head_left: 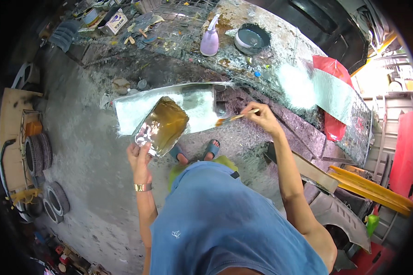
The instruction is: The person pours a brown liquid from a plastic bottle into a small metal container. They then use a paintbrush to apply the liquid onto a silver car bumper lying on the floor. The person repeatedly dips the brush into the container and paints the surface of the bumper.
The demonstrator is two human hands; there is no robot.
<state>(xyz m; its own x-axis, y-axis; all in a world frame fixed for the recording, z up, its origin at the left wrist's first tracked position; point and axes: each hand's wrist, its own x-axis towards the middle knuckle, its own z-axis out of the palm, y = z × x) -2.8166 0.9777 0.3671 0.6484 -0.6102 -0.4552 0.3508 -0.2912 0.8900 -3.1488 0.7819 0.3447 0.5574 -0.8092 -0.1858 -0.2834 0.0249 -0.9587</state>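
My left hand (pixel 141 155) grips the near corner of a shiny tray (pixel 166 123) coated with amber-brown liquid. Some way to its right, my right hand (pixel 261 120) pinches the pale handle of a paintbrush (pixel 231 119). The bristles look orange-brown and point left. They are at the right edge of a white fibrous sheet (pixel 199 107); whether they touch it I cannot tell. That sheet runs along the near side of the workbench, and the tray hides part of it.
On the stained workbench (pixel 183 50) stand a purple spray bottle (pixel 209 41) and a dark round basin (pixel 252 40). A red piece (pixel 336 128) with a silvery sheet over it hangs at the right. Tyres (pixel 57 198) lie at left; yellow panels (pixel 371 189) and a grey fender (pixel 337 211) lie right.
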